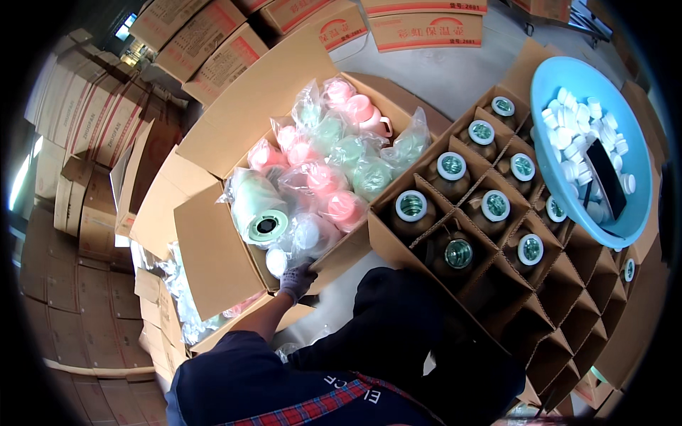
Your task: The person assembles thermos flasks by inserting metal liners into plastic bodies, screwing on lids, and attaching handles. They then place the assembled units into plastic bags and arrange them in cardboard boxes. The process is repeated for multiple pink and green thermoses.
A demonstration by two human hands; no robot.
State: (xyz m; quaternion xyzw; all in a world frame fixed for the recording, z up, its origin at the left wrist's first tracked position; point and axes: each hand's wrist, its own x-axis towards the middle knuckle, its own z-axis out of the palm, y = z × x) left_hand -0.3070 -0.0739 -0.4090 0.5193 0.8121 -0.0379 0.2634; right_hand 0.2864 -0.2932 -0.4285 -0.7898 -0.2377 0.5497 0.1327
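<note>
My left hand, in a pale glove, rests at the near corner of an open carton, its fingers curled over the edge. The carton holds several pink and green plastic jugs in clear bags. Nearest the hand is a bagged white-ended piece. A pale green jug body lies on its side in its bag, its round base with a dark centre facing me. At the back, a pink jug shows its handle. My right hand is out of view.
To the right stands a divided carton with several glass liners, most wearing white rings. A blue basin of white caps, with a flat black object on them, sits over its far side. Stacked cartons line the left; more cartons stand behind.
</note>
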